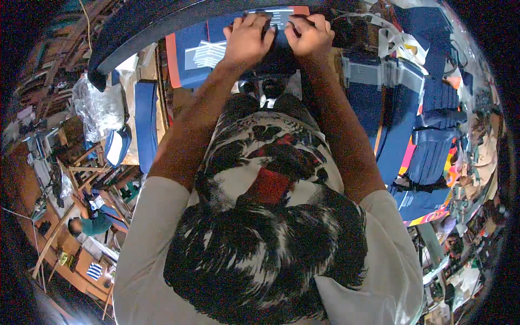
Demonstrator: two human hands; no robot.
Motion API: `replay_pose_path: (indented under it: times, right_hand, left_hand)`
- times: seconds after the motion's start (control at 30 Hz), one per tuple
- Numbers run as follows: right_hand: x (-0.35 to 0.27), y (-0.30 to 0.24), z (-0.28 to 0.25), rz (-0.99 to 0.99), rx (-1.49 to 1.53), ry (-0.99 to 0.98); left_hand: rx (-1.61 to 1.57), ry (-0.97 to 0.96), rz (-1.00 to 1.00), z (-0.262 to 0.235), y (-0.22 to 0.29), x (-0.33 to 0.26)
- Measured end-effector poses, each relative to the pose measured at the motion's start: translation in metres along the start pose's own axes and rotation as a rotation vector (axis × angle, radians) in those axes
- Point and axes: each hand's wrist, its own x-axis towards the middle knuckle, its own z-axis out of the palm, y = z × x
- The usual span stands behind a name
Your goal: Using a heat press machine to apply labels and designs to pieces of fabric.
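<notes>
L arm (189,127) & R arm (346,127) fwd, forearms bare, angled in. L hand (246,43) palm down, fingers bent a bit, thumb out twd R hand (312,40). R more curled, grip unclear. Hands close, w/ gap btwn.

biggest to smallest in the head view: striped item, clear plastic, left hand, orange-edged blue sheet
1. blue sheet, partly covered
2. clear plastic
3. left hand
4. striped item, possibly just farther away

This looks like a cluttered workshop. Bound stacks of blue pieces (433,154), a clear plastic bag (97,103), a wooden table (81,262) and a co-worker (99,223) show it.
</notes>
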Motion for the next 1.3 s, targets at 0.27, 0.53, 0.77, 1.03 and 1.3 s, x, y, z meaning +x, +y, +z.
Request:
replay_pose_path:
  times: [0.27,0.53,0.77,1.03,1.3]
  right_hand:
    - [0.017,-0.030,-0.042,0.049,0.222,-0.128]
    - [0.010,-0.120,-0.025,-0.093,-0.079,-0.694]
    - [0.013,-0.148,-0.019,-0.120,-0.170,-0.694]
    - [0.000,-0.143,-0.008,-0.151,-0.072,-0.584]
    - [0.011,-0.123,0.000,0.266,0.467,-0.598]
  left_hand:
    - [-0.145,-0.017,-0.047,-0.016,-0.022,0.012]
    - [-0.249,0.019,-0.144,-0.110,-0.109,-0.069]
    - [-0.112,-0.037,0.032,-0.104,-0.126,-0.100]
    - [0.030,-0.084,-0.007,-0.099,-0.125,-0.112]
    - [0.171,-0.068,0.054,-0.108,-0.144,-0.119]
